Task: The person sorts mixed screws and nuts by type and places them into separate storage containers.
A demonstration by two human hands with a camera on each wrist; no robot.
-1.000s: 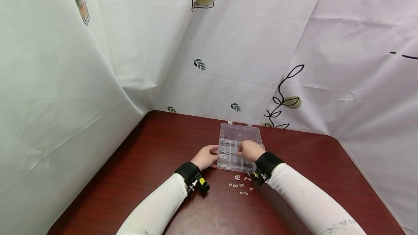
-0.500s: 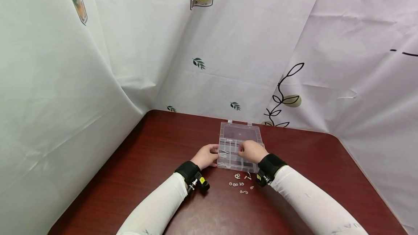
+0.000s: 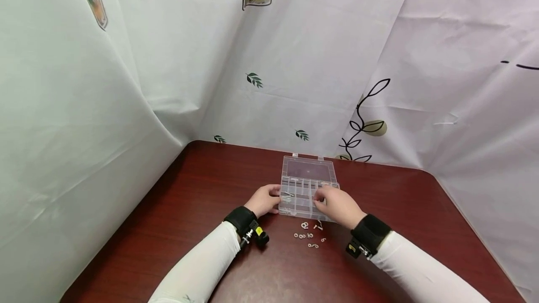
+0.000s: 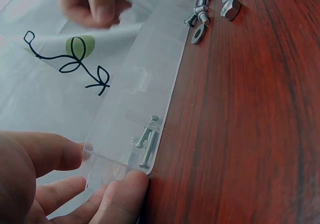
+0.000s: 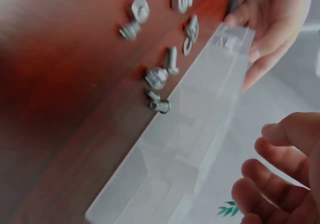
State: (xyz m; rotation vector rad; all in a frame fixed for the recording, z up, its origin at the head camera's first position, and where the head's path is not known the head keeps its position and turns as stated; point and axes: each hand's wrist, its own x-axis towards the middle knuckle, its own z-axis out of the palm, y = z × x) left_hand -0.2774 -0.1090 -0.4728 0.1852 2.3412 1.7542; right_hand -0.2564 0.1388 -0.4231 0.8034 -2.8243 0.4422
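A clear plastic compartment box (image 3: 303,216) stands on the table with its lid (image 3: 309,170) folded back. My left hand (image 3: 263,201) grips the box's left end, thumb at the near corner and fingers along the side. Several long screws (image 4: 147,141) lie in the compartment beside that hand. Over the right part of the box hovers my right hand (image 3: 338,204), its fingers loosely bent; the right wrist view shows nothing between its thumb and fingers. In front of the box are loose hex nuts (image 5: 141,8), short bolts (image 5: 172,61) and a washer (image 4: 199,34).
The dark red wooden table (image 3: 236,167) reaches back to a white cloth curtain (image 3: 189,60) printed with plants, which hangs behind and at both sides. The loose hardware lies between my forearms, near the box's front wall.
My right hand has drawn back to the right and toward me, uncovering more of the middle compartments. My left hand keeps its grip on the box, and the loose hardware lies as before.
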